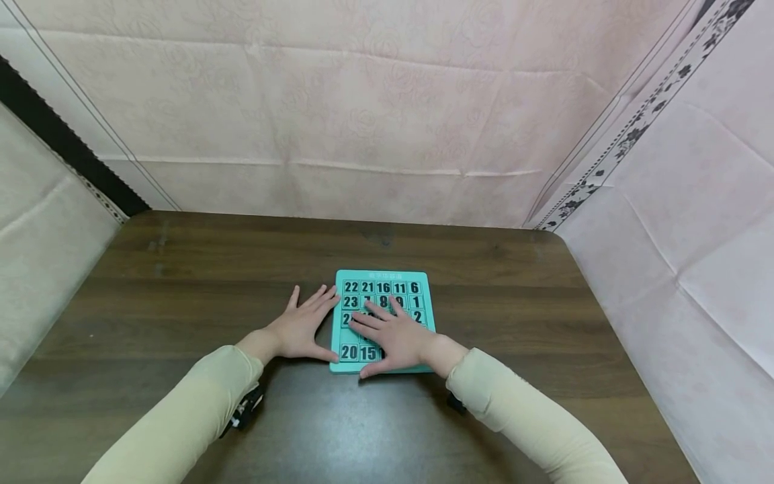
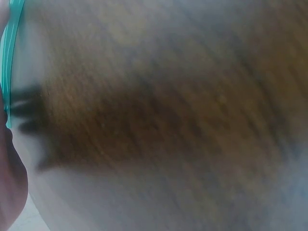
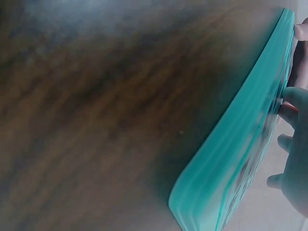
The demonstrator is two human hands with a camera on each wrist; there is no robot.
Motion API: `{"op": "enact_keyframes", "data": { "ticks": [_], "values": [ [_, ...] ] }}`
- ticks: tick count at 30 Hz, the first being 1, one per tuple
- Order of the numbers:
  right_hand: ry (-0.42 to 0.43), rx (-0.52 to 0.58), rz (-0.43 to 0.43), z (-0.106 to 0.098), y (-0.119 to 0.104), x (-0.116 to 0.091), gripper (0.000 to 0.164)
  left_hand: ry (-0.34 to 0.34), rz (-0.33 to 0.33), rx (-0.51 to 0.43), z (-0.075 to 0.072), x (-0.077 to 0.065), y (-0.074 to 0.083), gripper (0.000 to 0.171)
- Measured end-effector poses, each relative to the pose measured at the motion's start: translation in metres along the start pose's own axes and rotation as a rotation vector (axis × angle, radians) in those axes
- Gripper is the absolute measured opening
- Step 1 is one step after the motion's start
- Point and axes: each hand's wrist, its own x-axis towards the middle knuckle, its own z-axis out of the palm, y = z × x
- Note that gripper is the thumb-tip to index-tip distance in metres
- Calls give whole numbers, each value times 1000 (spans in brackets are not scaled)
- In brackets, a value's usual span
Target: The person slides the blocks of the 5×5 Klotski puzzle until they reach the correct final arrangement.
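Note:
A teal number slide puzzle [image 1: 383, 287] lies flat on the wooden table, its tiles printed with black numbers. Along its left side, my left hand [image 1: 302, 328] has spread, straight fingers, with thumb and fingertips right at the edge. Over the tiles lies my right hand [image 1: 402, 341], fingers extended and covering several of the middle and lower numbers; its thumb reaches the near edge. The right wrist view shows the puzzle's thick side [image 3: 216, 159] with fingers over the top face. Only a strip of the teal rim [image 2: 9, 62] appears in the left wrist view.
The brown wooden table [image 1: 199, 289] has rounded far corners. Pale patterned cloth [image 1: 363, 121] hangs behind it, with more cloth [image 1: 695, 222] on both sides. A dark wrist device [image 1: 246, 407] sits under the left sleeve.

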Motion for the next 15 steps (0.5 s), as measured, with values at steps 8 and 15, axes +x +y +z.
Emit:
{"op": "enact_keyframes", "data": {
  "ticks": [8,15],
  "values": [
    [23,14,-39,0,-4,-6,89,-11,7,-11,-3,0,3,111],
    [25,20,-64,0,-10,-13,88,-1,13,-3,-2,0,1,111]
  ]
}}
